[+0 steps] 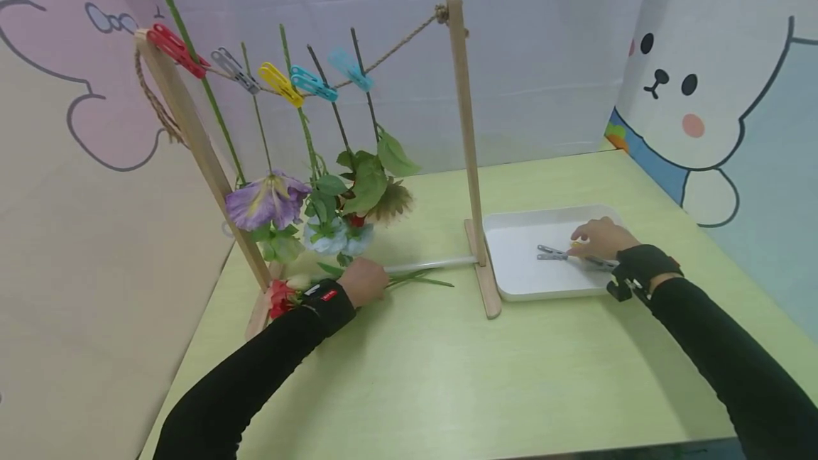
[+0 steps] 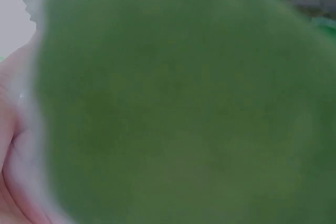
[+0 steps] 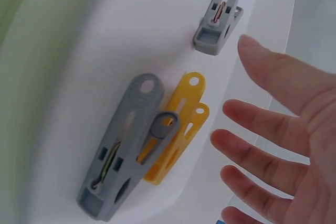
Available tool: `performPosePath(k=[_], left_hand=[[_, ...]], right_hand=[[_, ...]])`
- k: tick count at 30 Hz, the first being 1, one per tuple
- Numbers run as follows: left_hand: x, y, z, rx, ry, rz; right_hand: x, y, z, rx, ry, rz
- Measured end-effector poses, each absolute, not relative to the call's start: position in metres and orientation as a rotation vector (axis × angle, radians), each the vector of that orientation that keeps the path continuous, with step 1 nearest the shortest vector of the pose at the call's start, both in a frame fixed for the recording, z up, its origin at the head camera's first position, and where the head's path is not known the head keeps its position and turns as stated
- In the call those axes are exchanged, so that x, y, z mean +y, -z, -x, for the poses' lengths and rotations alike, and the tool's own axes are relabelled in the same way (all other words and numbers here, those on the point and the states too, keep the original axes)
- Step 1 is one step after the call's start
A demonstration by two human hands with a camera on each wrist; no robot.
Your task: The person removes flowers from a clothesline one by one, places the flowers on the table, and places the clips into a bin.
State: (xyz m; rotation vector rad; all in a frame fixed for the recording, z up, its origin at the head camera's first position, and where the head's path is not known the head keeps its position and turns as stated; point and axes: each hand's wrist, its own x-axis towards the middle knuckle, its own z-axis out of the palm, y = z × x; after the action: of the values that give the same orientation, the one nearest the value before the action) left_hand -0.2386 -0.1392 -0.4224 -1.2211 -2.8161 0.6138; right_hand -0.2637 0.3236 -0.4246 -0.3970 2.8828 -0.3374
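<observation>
My left hand is curled over the green stem of a red flower lying on the table at the foot of a wooden drying rack. A blurred green leaf fills the left wrist view. My right hand hovers in a white tray with straight, spread fingers and holds nothing. Just beside those fingers a grey clothespin lies across a yellow clothespin. A second grey clothespin lies further off in the tray.
A rope strung between the rack's posts carries several coloured clothespins, each clamping a flower upside down, among them a purple bloom. Cartoon-printed walls close the table's left, back and right sides. The green table runs toward me.
</observation>
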Motion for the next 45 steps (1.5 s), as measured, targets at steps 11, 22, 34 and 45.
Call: performPosePath(k=[11, 22, 34, 45], left_hand=[[-0.131, 0.409, 0.225, -2.920, -0.413, 1.110], [-0.110, 0.307, 0.199, -2.668, -0.064, 1.115], [-0.130, 0.221, 0.229, -2.464, 0.453, 0.708], [-0.111, 0.201, 0.249, -2.670, 0.646, 0.357]], right_hand=[[0.298, 0.389, 0.260, 3.156, 0.693, 0.285], [0.227, 0.249, 0.276, 3.566, 2.035, 0.406], [0.102, 0.123, 0.253, 3.569, 1.013, 1.769], [0.027, 0.083, 0.275, 3.459, 0.375, 1.175]])
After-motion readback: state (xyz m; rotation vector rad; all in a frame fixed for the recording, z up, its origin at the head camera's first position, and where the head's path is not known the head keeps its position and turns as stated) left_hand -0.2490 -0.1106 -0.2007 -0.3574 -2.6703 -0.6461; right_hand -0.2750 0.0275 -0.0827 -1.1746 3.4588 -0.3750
